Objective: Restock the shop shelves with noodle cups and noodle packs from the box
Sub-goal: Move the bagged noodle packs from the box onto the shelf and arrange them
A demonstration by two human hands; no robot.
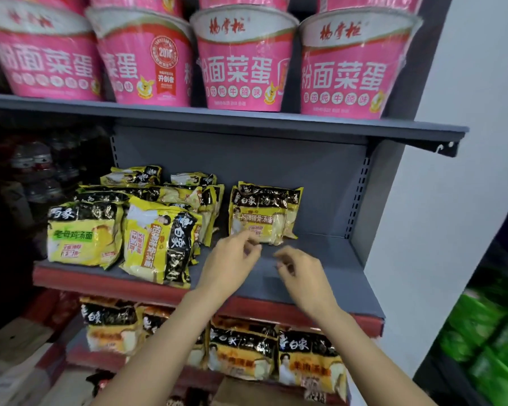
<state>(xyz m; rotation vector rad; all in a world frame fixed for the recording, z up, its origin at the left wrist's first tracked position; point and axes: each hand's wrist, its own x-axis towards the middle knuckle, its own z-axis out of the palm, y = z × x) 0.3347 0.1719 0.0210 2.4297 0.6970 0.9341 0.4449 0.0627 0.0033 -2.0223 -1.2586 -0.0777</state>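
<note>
Both hands hover over the grey middle shelf (320, 276), in front of a noodle pack (264, 213) that stands upright against the shelf's back panel. The left hand (229, 262) has its fingers loosely curled and reaching toward the lower edge of that pack; motion blur hides whether the fingertips touch it. The right hand (301, 276) is just to the right of the left one, fingers loosely bent and holding nothing, above the bare shelf surface. To the left of the upright pack, a heap of yellow noodle packs (135, 224) leans and lies in a loose pile on the same shelf. Above the middle shelf, a row of pink noodle cups (244, 60) stands side by side. Below it, more noodle packs (244, 350) stand in a row on the lower shelf.
</note>
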